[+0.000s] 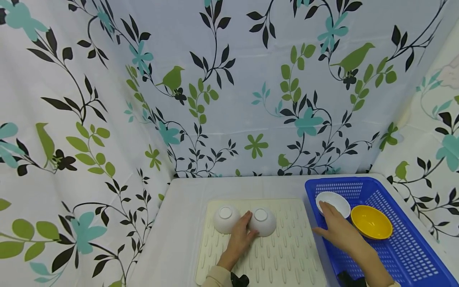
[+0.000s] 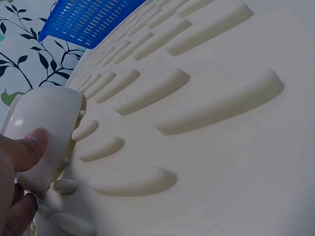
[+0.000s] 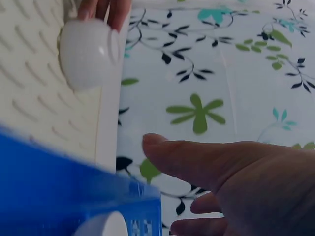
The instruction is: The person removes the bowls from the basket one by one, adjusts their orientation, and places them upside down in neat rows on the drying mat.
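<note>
Two white bowls stand upside down, side by side, on a cream ridged drying mat (image 1: 287,255). My left hand (image 1: 239,240) grips the right one (image 1: 264,223) from its left side. In the left wrist view, the thumb lies along that bowl's wall (image 2: 54,115) and other fingers are low by its rim. The other upturned bowl (image 1: 225,220) is just left of this hand. Over the blue basket (image 1: 412,249), my right hand (image 1: 338,231) has its thumb spread away from extended fingers. Its fingertips overlap the rim of a white bowl (image 1: 337,202) inside.
A yellow bowl (image 1: 371,222) sits in the basket, right of the white one. The perforated basket stands along the right side of the white table (image 1: 168,239), beside the mat. Patterned cloth (image 1: 236,99) walls in the back and both sides.
</note>
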`<state>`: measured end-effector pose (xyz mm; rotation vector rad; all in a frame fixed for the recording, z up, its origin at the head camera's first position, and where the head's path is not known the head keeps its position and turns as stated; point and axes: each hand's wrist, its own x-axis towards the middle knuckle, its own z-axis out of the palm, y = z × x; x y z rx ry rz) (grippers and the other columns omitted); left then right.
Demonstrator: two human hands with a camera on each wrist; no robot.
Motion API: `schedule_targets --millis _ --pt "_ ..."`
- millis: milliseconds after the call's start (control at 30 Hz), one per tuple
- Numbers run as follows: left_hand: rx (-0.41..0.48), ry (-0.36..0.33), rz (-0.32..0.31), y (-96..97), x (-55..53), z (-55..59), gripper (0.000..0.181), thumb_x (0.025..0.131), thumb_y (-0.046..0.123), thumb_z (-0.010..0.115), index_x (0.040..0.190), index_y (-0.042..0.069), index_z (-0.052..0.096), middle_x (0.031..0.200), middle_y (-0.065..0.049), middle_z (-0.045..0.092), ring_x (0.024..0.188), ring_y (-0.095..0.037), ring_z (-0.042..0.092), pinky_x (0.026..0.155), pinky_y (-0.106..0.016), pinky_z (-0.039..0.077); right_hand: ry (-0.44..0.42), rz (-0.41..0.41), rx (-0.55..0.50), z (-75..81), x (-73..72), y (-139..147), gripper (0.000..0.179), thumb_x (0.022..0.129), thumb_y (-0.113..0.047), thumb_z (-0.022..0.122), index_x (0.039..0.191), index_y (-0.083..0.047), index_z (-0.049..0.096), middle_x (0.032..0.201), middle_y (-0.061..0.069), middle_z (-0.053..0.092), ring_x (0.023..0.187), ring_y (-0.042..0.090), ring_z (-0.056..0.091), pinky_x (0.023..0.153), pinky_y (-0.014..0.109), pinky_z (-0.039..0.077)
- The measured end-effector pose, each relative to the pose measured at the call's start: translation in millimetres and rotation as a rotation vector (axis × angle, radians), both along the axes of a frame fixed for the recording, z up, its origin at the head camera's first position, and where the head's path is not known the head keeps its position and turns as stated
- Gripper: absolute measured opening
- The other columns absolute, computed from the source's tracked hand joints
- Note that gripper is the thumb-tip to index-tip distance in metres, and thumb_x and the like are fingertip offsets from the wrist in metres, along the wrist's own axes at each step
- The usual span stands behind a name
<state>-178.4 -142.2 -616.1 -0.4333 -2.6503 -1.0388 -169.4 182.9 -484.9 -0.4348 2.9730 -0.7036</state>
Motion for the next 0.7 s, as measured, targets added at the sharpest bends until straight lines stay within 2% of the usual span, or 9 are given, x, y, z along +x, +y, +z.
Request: schedule_targets --millis 67,233,300,433,700 --pt "0.005 -0.009 -0.001 0.3 -0.3 1.4 0.063 0.090 0.018 0.074 0.143 -0.005 0.049 0.148 -0.022 0.052 0.135 -0.037 0.053 0.112 -0.051 0.046 -0.017 -0.006 0.014 -0.7 -4.2 13 0.097 0.083 -0.037 0.080 0.149 0.014 0.029 0.148 0.042 0.033 0.133 0.061 0.037 0.104 0.074 0.038" --pt "0.017 -0.093 0.004 0.3 -1.5 3.1 0.064 0.092 0.020 0.072 0.147 -0.001 0.046 0.153 -0.018 0.048 0.140 -0.034 0.049 0.117 -0.047 0.042 -0.071 -0.008 0.006 -1.2 -14.6 44 0.102 0.084 -0.041 0.078 0.148 0.018 0.025 0.147 0.046 0.029 0.131 0.064 0.034 0.103 0.077 0.035" --pt "0.019 -0.107 0.006 -0.1 -1.4 3.3 0.064 0.093 0.021 0.071 0.147 -0.001 0.045 0.153 -0.017 0.047 0.141 -0.033 0.048 0.118 -0.047 0.041 -0.071 -0.003 0.000 -1.7 -18.2 54 0.101 0.085 -0.040 0.077 0.147 0.020 0.024 0.146 0.047 0.030 0.130 0.065 0.035 0.102 0.078 0.034" --pt "0.010 -0.092 0.008 -1.2 -0.9 3.1 0.064 0.092 0.020 0.072 0.146 -0.002 0.046 0.152 -0.018 0.048 0.139 -0.035 0.049 0.117 -0.048 0.042 -0.077 -0.005 0.018 -4.4 -27.6 73 0.104 0.083 -0.039 0.079 0.144 0.024 0.023 0.141 0.050 0.031 0.127 0.066 0.035 0.103 0.078 0.034" --pt "0.015 -0.085 0.009 -0.9 1.3 4.8 0.064 0.091 0.019 0.072 0.145 -0.002 0.047 0.152 -0.019 0.049 0.138 -0.035 0.050 0.116 -0.048 0.043 -0.093 -0.025 0.125 -15.6 -44.6 104 0.110 0.071 -0.035 0.089 0.139 0.026 0.028 0.135 0.055 0.030 0.122 0.069 0.032 0.102 0.080 0.031"
